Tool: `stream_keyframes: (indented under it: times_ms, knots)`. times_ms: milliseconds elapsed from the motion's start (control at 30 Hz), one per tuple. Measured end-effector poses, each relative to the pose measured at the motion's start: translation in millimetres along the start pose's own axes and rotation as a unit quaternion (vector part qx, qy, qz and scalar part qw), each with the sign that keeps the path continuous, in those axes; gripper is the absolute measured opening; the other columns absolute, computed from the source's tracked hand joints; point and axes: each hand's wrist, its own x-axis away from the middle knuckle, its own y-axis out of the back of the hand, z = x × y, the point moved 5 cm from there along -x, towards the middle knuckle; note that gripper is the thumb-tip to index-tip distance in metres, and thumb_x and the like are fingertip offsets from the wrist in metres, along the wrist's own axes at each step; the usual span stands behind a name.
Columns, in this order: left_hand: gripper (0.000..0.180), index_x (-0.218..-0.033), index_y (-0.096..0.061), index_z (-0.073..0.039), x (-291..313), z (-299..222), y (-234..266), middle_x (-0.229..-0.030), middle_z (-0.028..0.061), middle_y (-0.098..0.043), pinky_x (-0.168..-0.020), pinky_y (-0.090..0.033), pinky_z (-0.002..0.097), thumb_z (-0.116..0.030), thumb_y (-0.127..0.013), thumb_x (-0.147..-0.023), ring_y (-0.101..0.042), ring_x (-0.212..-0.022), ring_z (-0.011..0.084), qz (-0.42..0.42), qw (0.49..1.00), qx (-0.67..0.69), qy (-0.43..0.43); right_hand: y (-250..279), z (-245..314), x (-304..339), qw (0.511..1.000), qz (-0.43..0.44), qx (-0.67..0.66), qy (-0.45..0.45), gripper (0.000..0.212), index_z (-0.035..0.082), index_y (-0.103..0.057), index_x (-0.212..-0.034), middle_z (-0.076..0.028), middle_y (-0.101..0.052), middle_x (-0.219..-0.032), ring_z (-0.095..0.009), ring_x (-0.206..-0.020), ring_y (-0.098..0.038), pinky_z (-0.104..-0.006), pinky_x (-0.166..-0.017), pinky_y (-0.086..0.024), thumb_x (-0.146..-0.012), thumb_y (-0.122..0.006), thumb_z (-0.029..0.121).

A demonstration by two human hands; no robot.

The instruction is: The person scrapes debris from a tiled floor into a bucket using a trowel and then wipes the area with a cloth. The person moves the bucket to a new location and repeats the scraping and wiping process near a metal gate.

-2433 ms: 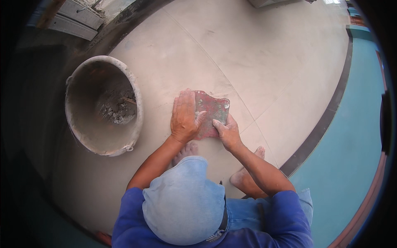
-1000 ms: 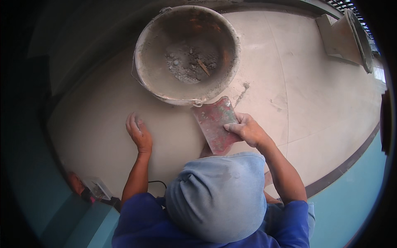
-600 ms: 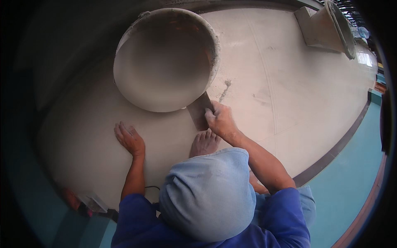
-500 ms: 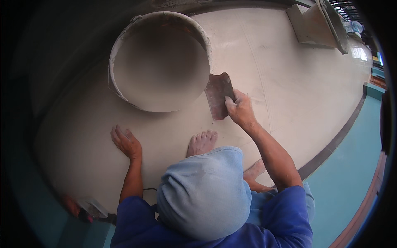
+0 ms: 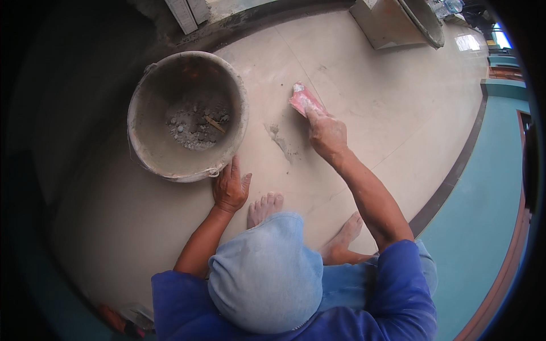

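Note:
A dusty grey bucket (image 5: 243, 108) stands on the pale tiled floor, its opening turned up toward me. Inside lie grey rubble (image 5: 193, 128) and a yellowish splinter (image 5: 214, 123). My left hand (image 5: 230, 184) is open at the bucket's near right side, fingers stretched out by the handle joint; whether they press on the wall is unclear. To the right, my right hand (image 5: 328, 135) grips a reddish flat scraper (image 5: 304, 98) with whitish dust on it, held low over the floor. A smear of grey debris (image 5: 280, 141) lies between the bucket and my right hand.
Another dusty container (image 5: 398, 25) lies tipped on its side at the far right, with a clear plastic bottle (image 5: 448, 8) behind it. A dark floor border and a teal strip (image 5: 472, 187) run along the right. My bare feet (image 5: 266, 209) are close to the debris.
My left hand has moved right, up to the bucket. The scraper has turned from broadside to a narrower angle. Rubble now shows in the bucket, and debris on the floor; the view has shifted.

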Motion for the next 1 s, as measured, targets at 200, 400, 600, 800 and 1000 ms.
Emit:
stream_keyframes:
  times_ms: [200, 400, 600, 800, 1000]
  knots:
    - [0.065, -0.151, -0.039, 0.007, -102, -23, -16, -0.152, 0.0297, -0.044, -0.120, -0.029, 0.0536, -0.029, -0.059, -0.100, -0.041, -0.141, 0.0482, -0.077, 0.980, 0.146, -0.115, -11, 16, 60, 0.975, 0.005, -0.223, -0.012, 0.039, 0.006, -0.060, -0.129, -0.021, -0.071, -0.106, -0.038, -0.092, -0.071, -0.0475, -0.076, -0.057, -0.090, -0.060, 0.005]
    - [0.068, -0.152, -0.038, 0.008, -138, -43, -29, -0.155, 0.0294, -0.041, -0.122, -0.027, 0.0539, -0.031, -0.058, -0.100, -0.039, -0.143, 0.0473, -0.018, 0.983, 0.068, -0.171, 1, -149, 100, 0.757, -0.020, -0.568, -0.323, 0.039, -0.005, -0.060, -0.127, -0.013, -0.070, -0.106, -0.019, -0.086, -0.070, -0.0359, -0.074, -0.060, -0.090, -0.058, 0.006]
    - [0.075, -0.154, -0.034, 0.009, -130, -54, -42, -0.158, 0.0292, -0.038, -0.124, -0.022, 0.0548, -0.043, -0.053, -0.103, -0.035, -0.147, 0.0461, 0.006, 0.985, 0.056, -0.163, -78, -85, 119, 0.745, -0.059, -0.626, -0.223, 0.039, -0.005, -0.060, -0.130, -0.008, -0.070, -0.110, -0.014, -0.098, -0.065, -0.0333, -0.090, -0.054, -0.093, -0.062, 0.008]
    - [0.086, -0.155, -0.030, 0.009, -116, -71, -55, -0.162, 0.0302, -0.029, -0.125, -0.016, 0.0555, -0.060, -0.037, -0.104, -0.025, -0.151, 0.0485, 0.006, 0.990, 0.031, -0.135, -115, 25, 77, 0.660, -0.033, -0.714, -0.233, 0.039, -0.001, -0.058, -0.134, -0.010, -0.070, -0.111, -0.014, -0.097, -0.066, -0.0312, -0.084, -0.057, -0.098, -0.062, 0.013]
    - [0.089, -0.156, -0.030, 0.009, -127, -112, -7, -0.163, 0.0303, -0.028, -0.125, -0.016, 0.0548, -0.064, -0.036, -0.104, -0.024, -0.152, 0.0477, 0.021, 0.992, 0.112, -0.059, -36, 35, 75, 0.604, 0.009, -0.777, -0.175, 0.038, 0.000, -0.057, -0.132, -0.008, -0.069, -0.105, -0.014, -0.089, -0.065, -0.0320, -0.074, -0.057, -0.097, -0.061, 0.016]
